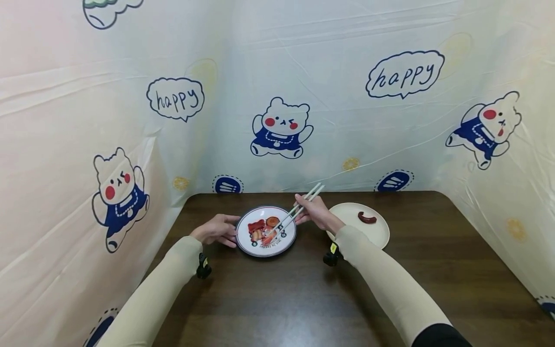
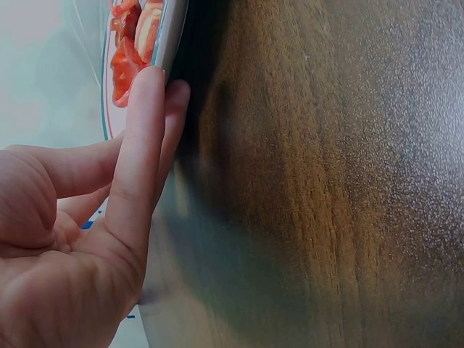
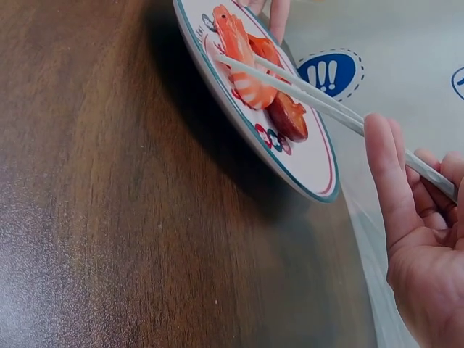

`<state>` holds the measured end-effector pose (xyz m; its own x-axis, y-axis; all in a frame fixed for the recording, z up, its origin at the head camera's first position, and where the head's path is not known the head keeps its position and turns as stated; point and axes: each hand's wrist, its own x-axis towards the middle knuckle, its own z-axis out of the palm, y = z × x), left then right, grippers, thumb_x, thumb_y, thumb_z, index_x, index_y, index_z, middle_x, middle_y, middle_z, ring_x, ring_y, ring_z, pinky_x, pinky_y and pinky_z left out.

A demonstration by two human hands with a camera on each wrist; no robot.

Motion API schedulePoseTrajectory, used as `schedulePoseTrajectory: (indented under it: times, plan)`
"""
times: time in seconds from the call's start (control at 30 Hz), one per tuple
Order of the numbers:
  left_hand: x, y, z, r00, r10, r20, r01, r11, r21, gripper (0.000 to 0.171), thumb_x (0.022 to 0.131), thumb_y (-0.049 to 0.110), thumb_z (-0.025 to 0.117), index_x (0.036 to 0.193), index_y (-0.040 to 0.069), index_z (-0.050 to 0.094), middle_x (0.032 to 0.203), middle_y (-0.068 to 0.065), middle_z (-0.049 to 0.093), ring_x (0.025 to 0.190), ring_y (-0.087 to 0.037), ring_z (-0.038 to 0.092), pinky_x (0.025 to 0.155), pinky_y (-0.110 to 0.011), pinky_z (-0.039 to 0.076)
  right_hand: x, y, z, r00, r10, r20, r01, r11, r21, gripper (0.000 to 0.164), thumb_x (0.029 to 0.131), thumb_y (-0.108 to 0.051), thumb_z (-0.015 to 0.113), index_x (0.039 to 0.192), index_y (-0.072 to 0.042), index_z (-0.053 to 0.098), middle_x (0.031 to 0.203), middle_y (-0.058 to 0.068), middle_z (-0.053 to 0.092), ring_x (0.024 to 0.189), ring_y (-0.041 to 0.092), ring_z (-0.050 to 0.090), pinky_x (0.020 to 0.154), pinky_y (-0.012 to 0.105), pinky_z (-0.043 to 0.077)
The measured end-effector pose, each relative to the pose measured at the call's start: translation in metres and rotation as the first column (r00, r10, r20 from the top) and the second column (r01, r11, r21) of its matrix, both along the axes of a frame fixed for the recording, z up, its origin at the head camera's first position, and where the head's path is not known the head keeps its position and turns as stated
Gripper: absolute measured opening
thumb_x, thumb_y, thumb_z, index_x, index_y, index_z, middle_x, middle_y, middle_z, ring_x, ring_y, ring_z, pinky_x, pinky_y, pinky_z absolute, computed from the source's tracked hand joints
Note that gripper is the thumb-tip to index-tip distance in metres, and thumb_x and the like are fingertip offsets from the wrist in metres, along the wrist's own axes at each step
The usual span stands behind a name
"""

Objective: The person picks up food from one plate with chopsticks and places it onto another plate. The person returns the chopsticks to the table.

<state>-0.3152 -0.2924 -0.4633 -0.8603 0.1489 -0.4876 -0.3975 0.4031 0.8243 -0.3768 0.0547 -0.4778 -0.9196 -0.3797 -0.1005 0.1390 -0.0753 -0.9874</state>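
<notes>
My right hand holds a pair of white chopsticks, slanting down to the left over a rimmed, patterned plate. In the right wrist view the chopstick tips lie across an orange-and-white shrimp on the plate. Beside the shrimp are a reddish-brown piece, a round orange-brown slice and a dark red strip. At the plate's left rim, my left hand pinches the edge, thumb and fingers close together there in the left wrist view.
Behind my right forearm, a cream plate carries a dark red curved sausage-like piece. Both plates stand near the far edge of the brown wooden table. A printed curtain hangs around the table's back and sides.
</notes>
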Motion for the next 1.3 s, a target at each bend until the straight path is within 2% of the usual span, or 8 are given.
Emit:
schedulePoseTrajectory:
  times: [0.13, 0.37, 0.67, 0.8, 0.9, 1.13, 1.3]
  plan:
    - [0.000, 0.000, 0.000, 1.000, -0.003, 0.004, 0.003, 1.000, -0.001, 0.068, 0.103, -0.004, 0.059, 0.165, 0.003, 0.031, 0.109, -0.024, 0.060, 0.080, -0.027, 0.071, 0.080, -0.043, 0.066, 0.001, -0.003, 0.002, 1.000, 0.013, -0.012, -0.013, 1.000, -0.012, 0.053, 0.110, -0.032, 0.057, 0.124, 0.019, 0.055, 0.105, 0.044, 0.063, 0.061, 0.023, 0.073, 0.065, 0.041, 0.067]
    - [-0.002, 0.000, -0.002, 1.000, 0.010, 0.023, -0.010, 1.000, 0.004, 0.070, 0.102, -0.005, 0.060, 0.165, 0.005, 0.032, 0.109, -0.024, 0.059, 0.080, -0.027, 0.071, 0.079, -0.042, 0.066, 0.003, -0.005, 0.001, 1.000, 0.012, -0.018, -0.012, 1.000, -0.021, 0.050, 0.110, -0.033, 0.058, 0.118, 0.017, 0.057, 0.094, 0.037, 0.067, 0.059, 0.022, 0.072, 0.063, 0.040, 0.067]
    - [0.000, -0.001, -0.001, 1.000, 0.003, 0.016, -0.003, 1.000, 0.012, 0.069, 0.103, -0.006, 0.059, 0.165, 0.003, 0.031, 0.107, -0.023, 0.058, 0.079, -0.026, 0.070, 0.079, -0.043, 0.066, 0.004, -0.005, -0.001, 1.000, 0.006, -0.016, -0.007, 1.000, -0.015, 0.050, 0.110, -0.034, 0.058, 0.119, 0.016, 0.059, 0.110, 0.049, 0.059, 0.059, 0.022, 0.071, 0.063, 0.041, 0.067]
    - [-0.001, -0.001, -0.002, 1.000, -0.001, 0.014, 0.000, 1.000, 0.013, 0.070, 0.102, -0.005, 0.060, 0.165, 0.002, 0.029, 0.108, -0.024, 0.059, 0.079, -0.026, 0.070, 0.079, -0.042, 0.066, 0.005, -0.006, 0.000, 1.000, 0.012, -0.011, -0.012, 1.000, -0.016, 0.056, 0.110, -0.034, 0.057, 0.125, 0.019, 0.054, 0.114, 0.051, 0.056, 0.059, 0.021, 0.071, 0.063, 0.040, 0.067]
    - [0.000, -0.001, -0.002, 1.000, 0.004, 0.015, -0.004, 1.000, 0.012, 0.070, 0.102, -0.005, 0.061, 0.165, 0.003, 0.031, 0.109, -0.024, 0.059, 0.080, -0.027, 0.071, 0.079, -0.043, 0.066, 0.006, -0.006, -0.001, 1.000, 0.011, -0.003, -0.011, 1.000, -0.025, 0.058, 0.110, -0.034, 0.057, 0.128, 0.021, 0.051, 0.111, 0.050, 0.058, 0.059, 0.021, 0.071, 0.063, 0.039, 0.067]
    - [0.001, 0.000, 0.000, 1.000, 0.002, 0.007, -0.002, 1.000, 0.001, 0.069, 0.103, -0.004, 0.060, 0.165, 0.003, 0.031, 0.109, -0.024, 0.060, 0.080, -0.028, 0.071, 0.079, -0.044, 0.066, 0.009, -0.006, -0.003, 1.000, -0.003, 0.005, 0.003, 0.998, -0.060, 0.049, 0.111, -0.030, 0.056, 0.121, 0.018, 0.057, 0.102, 0.043, 0.062, 0.058, 0.021, 0.070, 0.060, 0.039, 0.067]
    - [0.001, 0.001, 0.001, 1.000, 0.005, 0.010, -0.005, 1.000, -0.002, 0.069, 0.103, -0.004, 0.060, 0.165, 0.004, 0.031, 0.109, -0.024, 0.059, 0.081, -0.028, 0.071, 0.079, -0.043, 0.066, 0.011, -0.006, -0.003, 1.000, -0.012, 0.003, 0.012, 0.998, -0.062, 0.049, 0.111, -0.030, 0.056, 0.122, 0.017, 0.057, 0.099, 0.038, 0.064, 0.058, 0.021, 0.071, 0.061, 0.039, 0.067]
